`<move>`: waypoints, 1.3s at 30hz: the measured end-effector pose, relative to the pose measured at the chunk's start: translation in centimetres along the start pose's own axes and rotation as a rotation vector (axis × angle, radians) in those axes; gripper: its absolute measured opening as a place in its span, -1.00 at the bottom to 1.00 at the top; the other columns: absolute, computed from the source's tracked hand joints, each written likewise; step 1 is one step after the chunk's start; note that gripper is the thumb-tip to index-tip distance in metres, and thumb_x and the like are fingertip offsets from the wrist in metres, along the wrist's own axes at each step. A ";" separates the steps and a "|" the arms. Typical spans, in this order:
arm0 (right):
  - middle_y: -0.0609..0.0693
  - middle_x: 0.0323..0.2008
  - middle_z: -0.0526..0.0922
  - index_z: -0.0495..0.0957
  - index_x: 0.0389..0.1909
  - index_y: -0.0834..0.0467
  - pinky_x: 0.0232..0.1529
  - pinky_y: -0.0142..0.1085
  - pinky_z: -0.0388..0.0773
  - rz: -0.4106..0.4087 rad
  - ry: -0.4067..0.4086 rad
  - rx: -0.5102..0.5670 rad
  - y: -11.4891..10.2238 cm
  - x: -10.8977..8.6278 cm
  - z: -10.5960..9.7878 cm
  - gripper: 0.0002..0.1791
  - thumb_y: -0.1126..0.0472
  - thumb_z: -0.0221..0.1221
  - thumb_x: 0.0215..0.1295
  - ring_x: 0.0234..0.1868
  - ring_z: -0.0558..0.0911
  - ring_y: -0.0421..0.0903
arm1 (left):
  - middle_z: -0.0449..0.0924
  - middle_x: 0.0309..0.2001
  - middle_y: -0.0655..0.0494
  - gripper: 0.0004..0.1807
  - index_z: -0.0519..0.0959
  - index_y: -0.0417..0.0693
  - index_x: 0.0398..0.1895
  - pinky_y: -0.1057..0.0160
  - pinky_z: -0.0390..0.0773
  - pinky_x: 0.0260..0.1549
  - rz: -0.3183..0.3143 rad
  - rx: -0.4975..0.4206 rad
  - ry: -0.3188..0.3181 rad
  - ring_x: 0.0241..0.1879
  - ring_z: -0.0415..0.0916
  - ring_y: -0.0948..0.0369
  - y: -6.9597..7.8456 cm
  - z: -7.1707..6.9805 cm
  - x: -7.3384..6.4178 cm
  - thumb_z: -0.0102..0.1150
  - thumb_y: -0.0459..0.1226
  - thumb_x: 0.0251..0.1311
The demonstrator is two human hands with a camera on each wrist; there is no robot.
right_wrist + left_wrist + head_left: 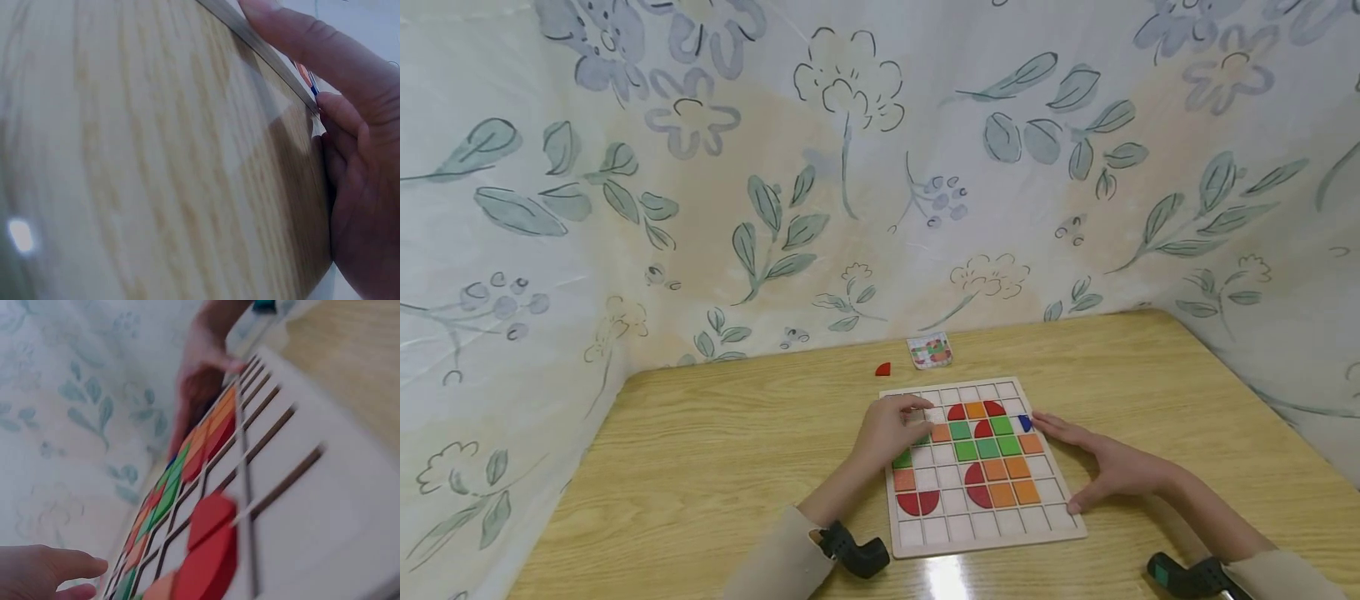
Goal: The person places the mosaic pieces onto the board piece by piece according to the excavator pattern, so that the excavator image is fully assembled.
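Observation:
A pale wooden grid board (992,542) lies on the table, with red, orange and green pieces in several of its cells. My left hand (886,427) is over the board's upper left part, thumb and forefinger apart and no piece visible between them. It hides some cells there. Along the right edge, my right hand (1120,467) touches the board with fingers extended, its thumb (300,31) near the lower corner. Close to those fingertips is a blue piece (1026,423) in a right-hand cell. Red rounded pieces (209,562) show large in the left wrist view.
Behind the board, a loose red quarter-circle piece (883,369) lies on the wooden table (737,450). Next to it is a small card (930,351) with a coloured pattern. Floral fabric (880,167) hangs along the table's back and sides.

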State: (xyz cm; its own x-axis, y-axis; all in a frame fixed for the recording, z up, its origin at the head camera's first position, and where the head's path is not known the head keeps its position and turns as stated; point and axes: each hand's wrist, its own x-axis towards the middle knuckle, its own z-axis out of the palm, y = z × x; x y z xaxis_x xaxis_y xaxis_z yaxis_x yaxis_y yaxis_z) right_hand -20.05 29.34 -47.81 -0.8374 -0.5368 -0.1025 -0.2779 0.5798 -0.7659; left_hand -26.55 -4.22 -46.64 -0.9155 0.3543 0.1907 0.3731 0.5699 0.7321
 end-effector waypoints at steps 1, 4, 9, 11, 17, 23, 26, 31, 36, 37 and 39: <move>0.18 0.44 -0.16 -0.08 0.44 0.01 0.10 0.42 -0.15 0.000 0.001 0.000 0.0 0.0 0.0 0.15 0.04 0.42 -0.14 0.16 -0.26 -0.81 | 0.64 -0.29 0.11 -0.76 0.67 0.04 -0.20 0.30 0.47 -0.32 -0.015 -0.007 0.023 -0.28 0.53 0.20 -0.5 -0.3 0.4 0.32 -0.20 0.02; 0.18 0.44 -0.16 -0.08 0.45 0.01 0.10 0.42 -0.16 0.003 0.000 -0.001 0.0 0.0 0.0 0.16 0.03 0.42 -0.15 0.16 -0.26 -0.81 | 0.65 -0.26 0.07 -0.78 0.67 -0.02 -0.23 0.28 0.49 -0.30 -0.054 -0.022 0.096 -0.28 0.52 0.19 -1.6 -1.3 1.4 0.32 -0.26 0.00; 0.17 0.44 -0.17 -0.09 0.45 -0.01 0.10 0.42 -0.16 0.004 0.001 0.000 0.0 0.0 0.0 0.16 0.04 0.42 -0.15 0.16 -0.26 -0.81 | 0.66 -0.26 0.05 -0.77 0.66 -0.08 -0.24 0.24 0.49 -0.32 -0.109 -0.035 0.186 -0.30 0.50 0.15 -2.8 -2.2 3.0 0.34 -0.31 -0.04; 0.17 0.44 -0.16 -0.09 0.45 -0.01 0.10 0.43 -0.15 0.001 0.003 -0.002 0.0 -0.1 0.0 0.16 0.04 0.42 -0.14 0.17 -0.26 -0.81 | 0.66 -0.27 0.05 -0.76 0.67 -0.09 -0.24 0.23 0.48 -0.30 -0.125 -0.028 0.219 -0.28 0.50 0.13 -3.2 -2.4 3.7 0.35 -0.32 -0.06; 0.16 0.44 -0.15 -0.08 0.44 0.00 0.11 0.41 -0.12 -0.004 0.008 -0.013 0.0 -0.1 0.1 0.16 0.01 0.42 -0.15 0.18 -0.25 -0.79 | 0.64 -0.26 0.08 -0.74 0.66 -0.07 -0.24 0.20 0.48 -0.25 -0.214 -0.044 0.262 -0.25 0.49 0.14 -4.4 -2.5 5.4 0.37 -0.29 -0.08; 0.12 0.45 -0.15 -0.08 0.44 -0.03 0.12 0.41 -0.13 0.013 0.013 -0.014 0.0 -0.2 0.2 0.15 0.01 0.42 -0.14 0.16 -0.27 -0.80 | 0.64 -0.19 0.05 -0.70 0.66 -0.11 -0.21 0.17 0.48 -0.15 -0.235 -0.057 0.244 -0.19 0.50 0.12 -4.7 -2.5 6.1 0.40 -0.31 -0.10; 0.12 0.45 -0.15 -0.08 0.45 -0.04 0.13 0.40 -0.14 0.022 0.014 -0.008 0.0 -0.2 0.1 0.16 0.01 0.42 -0.16 0.15 -0.27 -0.80 | 0.65 -0.19 0.05 -0.70 0.65 -0.11 -0.19 0.18 0.48 -0.15 -0.229 -0.058 0.229 -0.19 0.50 0.13 -4.7 -2.5 6.1 0.39 -0.32 -0.09; 0.13 0.45 -0.16 -0.08 0.44 -0.03 0.13 0.40 -0.14 0.012 0.014 -0.009 0.1 -0.1 0.1 0.16 0.00 0.43 -0.16 0.17 -0.27 -0.78 | 0.65 -0.21 0.08 -0.71 0.65 -0.09 -0.19 0.19 0.48 -0.15 -0.233 -0.054 0.230 -0.20 0.49 0.14 -4.7 -2.5 6.1 0.38 -0.30 -0.07; 0.14 0.45 -0.16 -0.08 0.44 -0.02 0.12 0.41 -0.14 0.003 0.013 -0.006 0.2 -0.1 0.1 0.16 0.02 0.43 -0.16 0.17 -0.26 -0.79 | 0.65 -0.21 0.08 -0.73 0.65 -0.07 -0.20 0.19 0.48 -0.15 -0.242 -0.037 0.234 -0.20 0.48 0.14 -4.7 -2.4 6.2 0.36 -0.30 -0.04; 0.14 0.45 -0.15 -0.08 0.44 -0.02 0.12 0.41 -0.14 0.004 0.013 -0.005 0.2 -0.1 0.1 0.16 0.02 0.43 -0.16 0.17 -0.26 -0.80 | 0.65 -0.21 0.08 -0.74 0.65 -0.06 -0.20 0.19 0.47 -0.16 -0.240 -0.029 0.235 -0.20 0.49 0.14 -4.8 -2.3 6.2 0.36 -0.30 -0.04; 0.14 0.45 -0.15 -0.08 0.44 -0.02 0.12 0.41 -0.13 0.004 0.014 -0.004 0.2 -0.1 0.1 0.16 0.02 0.43 -0.16 0.17 -0.26 -0.80 | 0.65 -0.21 0.09 -0.75 0.65 -0.06 -0.20 0.19 0.47 -0.16 -0.243 -0.020 0.231 -0.20 0.48 0.14 -4.8 -2.3 6.3 0.35 -0.31 -0.03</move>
State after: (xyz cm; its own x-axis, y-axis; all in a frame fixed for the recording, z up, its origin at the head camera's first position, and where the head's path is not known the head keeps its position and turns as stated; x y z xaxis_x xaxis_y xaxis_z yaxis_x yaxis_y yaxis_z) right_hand -19.93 29.47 -48.07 -0.8453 -0.5254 -0.0968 -0.2762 0.5849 -0.7626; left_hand -34.44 -6.43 -47.42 -0.9881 0.0307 0.1508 0.1388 0.6017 0.7866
